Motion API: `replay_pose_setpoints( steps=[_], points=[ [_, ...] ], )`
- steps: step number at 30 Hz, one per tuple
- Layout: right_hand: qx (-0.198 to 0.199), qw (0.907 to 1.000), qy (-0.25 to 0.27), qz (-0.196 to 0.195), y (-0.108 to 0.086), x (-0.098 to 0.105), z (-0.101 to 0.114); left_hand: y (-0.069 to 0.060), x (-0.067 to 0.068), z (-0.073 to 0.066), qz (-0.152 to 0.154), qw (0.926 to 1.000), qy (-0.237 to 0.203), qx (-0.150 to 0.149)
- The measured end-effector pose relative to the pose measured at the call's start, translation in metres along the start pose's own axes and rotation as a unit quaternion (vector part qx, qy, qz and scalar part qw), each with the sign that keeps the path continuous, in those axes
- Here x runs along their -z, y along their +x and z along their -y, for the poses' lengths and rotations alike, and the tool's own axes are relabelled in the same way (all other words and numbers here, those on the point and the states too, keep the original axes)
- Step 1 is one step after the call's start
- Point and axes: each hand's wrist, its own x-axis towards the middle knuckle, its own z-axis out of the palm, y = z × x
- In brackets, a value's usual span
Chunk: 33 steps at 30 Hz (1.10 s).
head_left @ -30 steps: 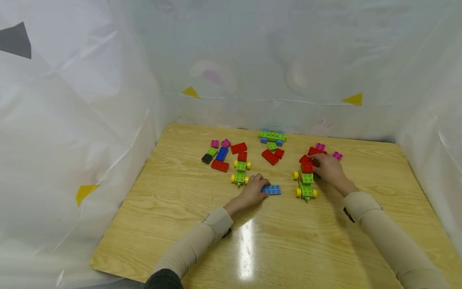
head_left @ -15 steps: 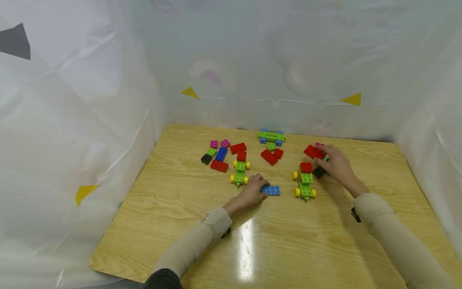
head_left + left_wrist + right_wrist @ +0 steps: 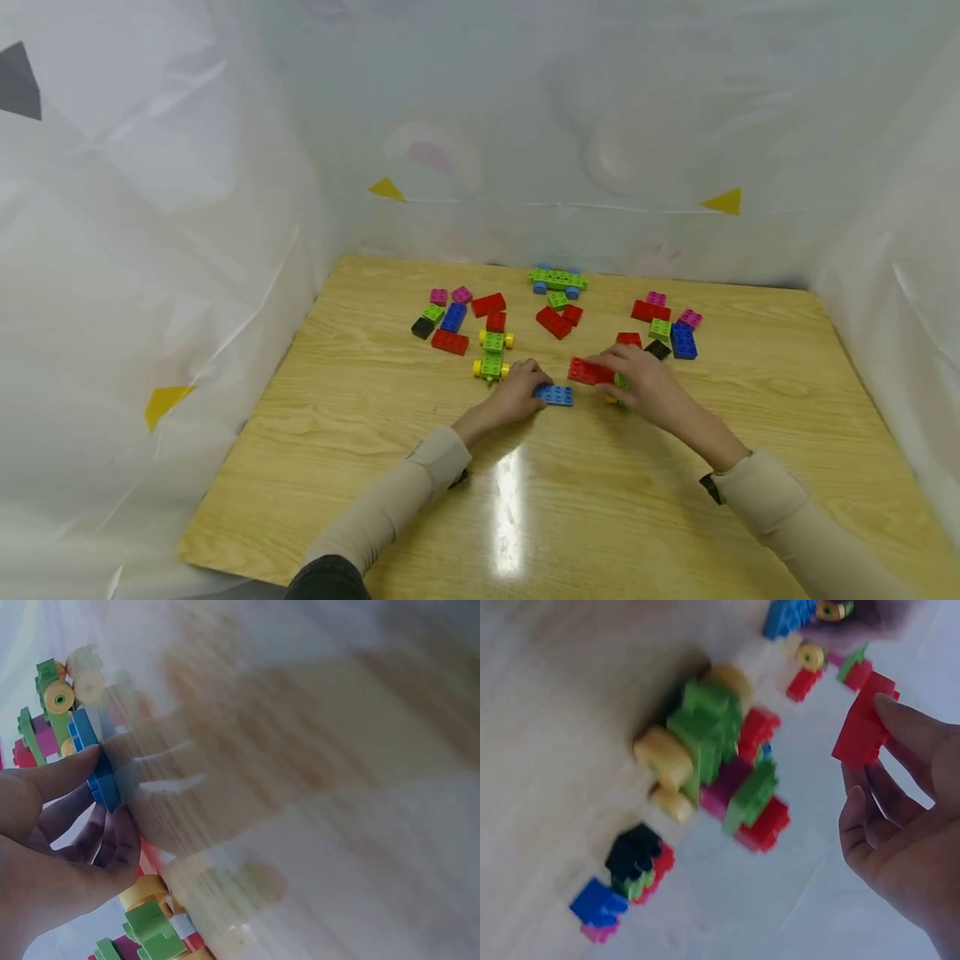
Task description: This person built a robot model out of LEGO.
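Note:
My left hand (image 3: 516, 395) pinches a light blue toy brick (image 3: 557, 396) low at the table; the left wrist view shows the brick (image 3: 96, 766) between thumb and fingers. Just to the right, my right hand (image 3: 648, 387) holds a long red brick (image 3: 587, 372) above the table, slightly behind the blue one. It shows in the right wrist view as a red brick (image 3: 864, 724) in the fingertips. A green wheeled base (image 3: 492, 358) with yellow wheels stands left of the left hand. Another wheeled base (image 3: 705, 727) is mostly hidden behind the right hand in the head view.
Farther back stands a green base (image 3: 557, 280) with blue wheels, near a red brick (image 3: 553, 323). Loose bricks lie at back left, including a dark blue brick (image 3: 453, 317), and at back right, including another blue brick (image 3: 683, 341). White sheeting (image 3: 525, 150) encloses the table.
My right hand has taken the red brick from the back right group and carried it left and nearer, close to the blue brick. The left hand keeps its place.

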Motion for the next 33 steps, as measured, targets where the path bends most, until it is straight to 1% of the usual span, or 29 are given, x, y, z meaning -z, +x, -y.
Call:
replay_pose_setpoints(
  steps=[2,5,9,14,20,26,33],
  points=[
    [0.001,0.9997,-0.001,0.023,-0.003,-0.01,0.005,0.0,0.001,0.0,0.0,1.0,0.003,-0.002],
    [-0.023,0.9984,0.002,0.052,-0.008,-0.023,0.007,-0.002,0.001,-0.001,0.005,1.0,0.003,-0.001],
    [-0.033,0.997,0.018,0.067,-0.01,-0.035,0.008,-0.004,0.001,-0.001,0.011,0.9999,0.001,0.003],
    [-0.048,0.9938,0.035,0.093,-0.008,-0.043,0.009,-0.006,0.002,0.0,0.008,0.9999,0.006,0.004],
    [-0.069,0.9895,0.024,0.125,-0.001,-0.044,0.009,-0.006,0.004,0.0,0.001,0.9999,0.011,-0.005],
    [-0.065,0.989,0.008,0.133,0.001,-0.044,0.008,-0.006,0.005,0.0,-0.002,0.9999,0.007,-0.007],
    [-0.07,0.9911,0.0,0.114,0.001,-0.049,0.01,-0.005,0.003,0.001,-0.002,0.9999,0.01,-0.005]
  ],
)
